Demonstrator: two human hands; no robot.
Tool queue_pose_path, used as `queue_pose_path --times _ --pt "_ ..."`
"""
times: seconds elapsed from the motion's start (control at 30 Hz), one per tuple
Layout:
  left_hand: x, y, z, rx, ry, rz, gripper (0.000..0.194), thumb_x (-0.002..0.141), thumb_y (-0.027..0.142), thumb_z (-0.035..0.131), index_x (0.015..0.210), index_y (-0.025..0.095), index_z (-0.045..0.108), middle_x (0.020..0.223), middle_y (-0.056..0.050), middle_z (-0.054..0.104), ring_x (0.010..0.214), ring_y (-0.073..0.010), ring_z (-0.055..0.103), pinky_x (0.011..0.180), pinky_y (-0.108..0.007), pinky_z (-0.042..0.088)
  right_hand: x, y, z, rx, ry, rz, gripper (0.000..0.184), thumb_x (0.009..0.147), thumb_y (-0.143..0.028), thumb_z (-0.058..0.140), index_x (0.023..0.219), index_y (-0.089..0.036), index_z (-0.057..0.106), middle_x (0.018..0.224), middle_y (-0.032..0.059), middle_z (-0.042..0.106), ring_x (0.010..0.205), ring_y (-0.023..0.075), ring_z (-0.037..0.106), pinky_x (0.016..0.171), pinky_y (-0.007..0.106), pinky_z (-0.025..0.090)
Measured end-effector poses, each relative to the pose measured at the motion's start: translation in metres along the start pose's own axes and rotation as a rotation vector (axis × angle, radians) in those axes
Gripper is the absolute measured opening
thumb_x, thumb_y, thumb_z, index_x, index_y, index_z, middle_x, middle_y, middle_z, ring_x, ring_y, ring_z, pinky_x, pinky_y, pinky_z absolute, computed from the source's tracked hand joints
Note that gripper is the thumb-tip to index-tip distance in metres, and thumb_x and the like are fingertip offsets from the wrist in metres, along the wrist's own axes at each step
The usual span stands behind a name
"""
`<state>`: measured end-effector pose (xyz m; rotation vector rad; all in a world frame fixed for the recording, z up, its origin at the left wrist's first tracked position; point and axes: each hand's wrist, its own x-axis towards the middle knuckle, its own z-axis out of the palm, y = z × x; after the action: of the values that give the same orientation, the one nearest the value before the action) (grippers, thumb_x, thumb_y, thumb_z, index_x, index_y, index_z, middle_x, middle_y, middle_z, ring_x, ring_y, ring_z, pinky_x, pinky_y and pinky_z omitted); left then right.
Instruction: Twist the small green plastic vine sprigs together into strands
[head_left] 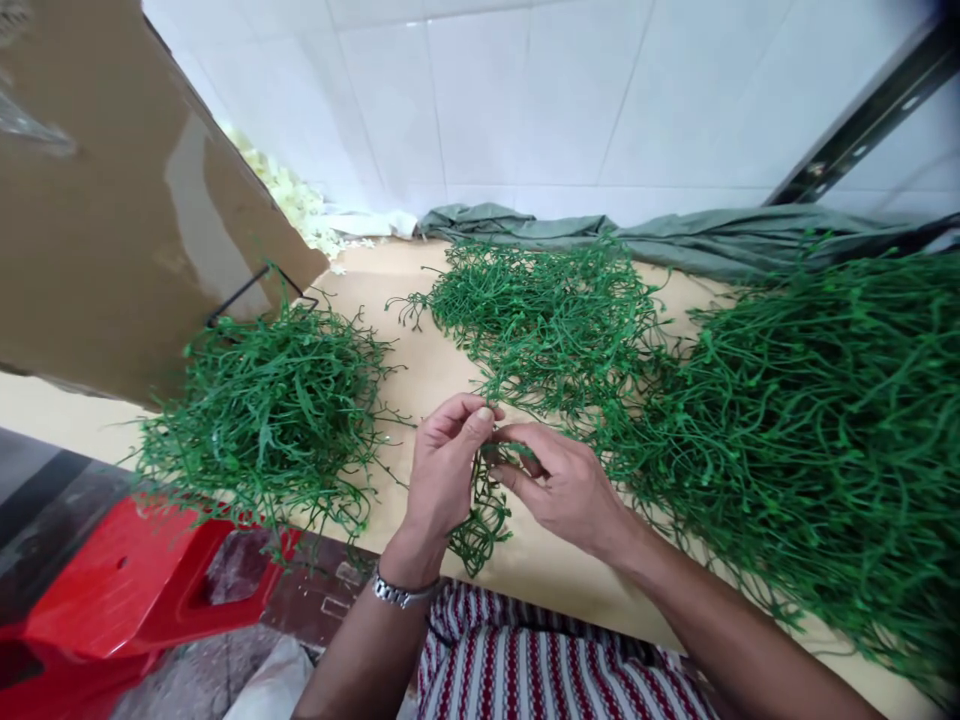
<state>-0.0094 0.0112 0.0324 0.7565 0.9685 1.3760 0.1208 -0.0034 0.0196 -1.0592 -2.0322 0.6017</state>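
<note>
My left hand [450,460], with a metal watch [401,592] at the wrist, pinches a thin green stem between thumb and forefinger. Close beside it, my right hand [559,485] has its thumb and fingers closed on the same green stems, which look like artificial plant sprigs. A small tuft of sprigs [480,535] lies under and between the hands at the table's near edge. Just beyond my fingers spreads a loose heap of sprigs [540,310]. Exactly where the fingertips grip is partly hidden.
A large pile of sprigs [810,430] covers the right side of the table [420,360]. Another pile [270,420] sits left, by a leaning cardboard box [135,200] and overhanging the edge. Green cloth [675,240] lies along the tiled wall. A red stool [120,580] stands below left.
</note>
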Motion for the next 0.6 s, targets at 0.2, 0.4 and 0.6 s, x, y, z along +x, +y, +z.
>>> queue_pose_path --times 0.2,0.4,0.6 --pt "0.001 -0.006 -0.002 0.054 -0.042 0.135 0.006 0.067 0.021 0.069 0.070 0.016 0.066 0.071 0.001 0.057 0.070 -0.0088 0.053 0.067 -0.019 0.043 0.000 0.009 0.002 0.026 -0.066 0.032 0.031 0.080 -0.017 0.055 0.111 -0.018 0.053 0.097 0.0070 0.064 0.075 0.0156 0.059 0.063 0.026 0.047" --pt "0.002 -0.005 -0.001 0.040 -0.085 0.190 0.006 0.065 0.020 0.070 0.067 0.017 0.066 0.077 0.000 0.053 0.071 -0.0099 0.054 0.068 -0.022 0.044 0.001 0.012 0.003 0.157 -0.156 0.093 0.018 0.078 -0.018 0.057 0.096 -0.015 0.059 0.078 0.0028 0.064 0.060 0.0114 0.055 0.057 0.023 0.043" --pt "-0.004 -0.003 -0.009 0.102 -0.044 0.202 0.010 0.071 0.025 0.066 0.076 0.017 0.064 0.070 0.000 0.060 0.062 -0.0096 0.051 0.062 -0.022 0.042 -0.002 0.014 0.000 0.127 -0.052 0.119 0.009 0.078 -0.021 0.061 0.085 -0.016 0.060 0.072 0.0012 0.062 0.061 0.0117 0.055 0.057 0.022 0.042"
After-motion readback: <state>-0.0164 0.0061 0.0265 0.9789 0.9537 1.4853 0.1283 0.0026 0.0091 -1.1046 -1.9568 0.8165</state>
